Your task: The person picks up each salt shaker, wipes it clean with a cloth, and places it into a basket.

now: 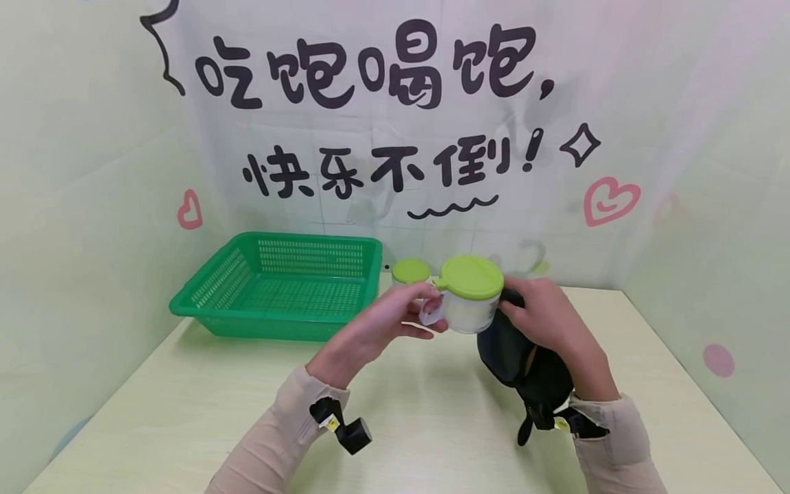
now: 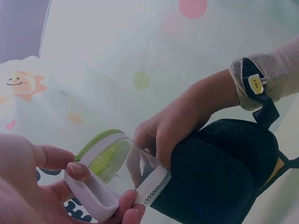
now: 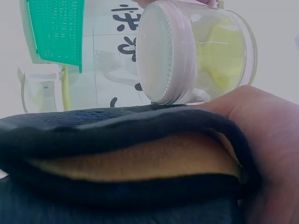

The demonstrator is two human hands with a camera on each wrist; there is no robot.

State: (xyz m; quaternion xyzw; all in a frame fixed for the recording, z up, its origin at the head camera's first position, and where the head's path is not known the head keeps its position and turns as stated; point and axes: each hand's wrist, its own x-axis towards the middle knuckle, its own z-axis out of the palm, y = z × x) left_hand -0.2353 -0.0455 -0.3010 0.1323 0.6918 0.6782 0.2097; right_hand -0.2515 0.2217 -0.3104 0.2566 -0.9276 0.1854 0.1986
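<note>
My left hand (image 1: 395,317) grips the white handle of a clear seasoning jar (image 1: 470,312) with a green lid, and the jar is held up over the table. In the left wrist view, thumb and fingers close round that handle (image 2: 100,200). My right hand (image 1: 543,312) pinches the upper edge of a dark cloth pouch (image 1: 503,350), right beside the jar. Some right fingers show behind the jar's glass. A tan lining (image 3: 140,156) shows between the pouch's dark edges in the right wrist view. From the pouch's lower end a short dark strap (image 1: 525,429) hangs.
A green plastic basket (image 1: 278,328) stands at the back left of the pale table (image 1: 420,439). Behind my left hand is a second green-lidded jar (image 1: 410,269). A printed cloth (image 1: 382,127) hangs along the back, with more cloth at both sides.
</note>
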